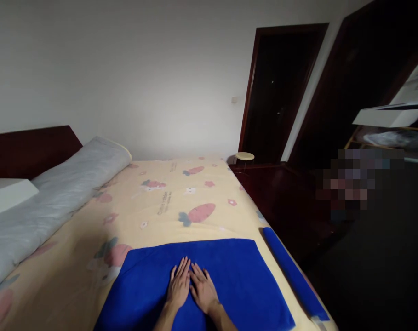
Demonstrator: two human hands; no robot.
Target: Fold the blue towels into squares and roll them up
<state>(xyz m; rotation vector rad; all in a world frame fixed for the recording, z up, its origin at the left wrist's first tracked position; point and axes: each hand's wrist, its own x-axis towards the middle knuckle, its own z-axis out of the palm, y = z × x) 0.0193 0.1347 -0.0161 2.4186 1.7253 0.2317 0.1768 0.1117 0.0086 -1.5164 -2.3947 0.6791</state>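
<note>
A blue cloth (236, 271) lies spread flat on the bed, its near edge running out of the picture. My left hand (180, 281) rests palm down near its middle, fingers stretched out. Close beside it, my right hand (203, 285) also lies flat on the cloth with the fingers extended. The fingertips of both hands nearly meet, and neither hand holds anything. To the right, along the bed's edge, is a long narrow blue roll (291, 271), apart from the hands; it looks like the same kind of cloth.
The bed (167, 225) has a cream sheet with carrot and rabbit prints. A long grey pillow (74, 188) lies by the dark headboard (32, 147), with a white box-like object (8, 195) at the left. A round stool (244, 156) stands near the dark door (281, 92). Shelving is at the right.
</note>
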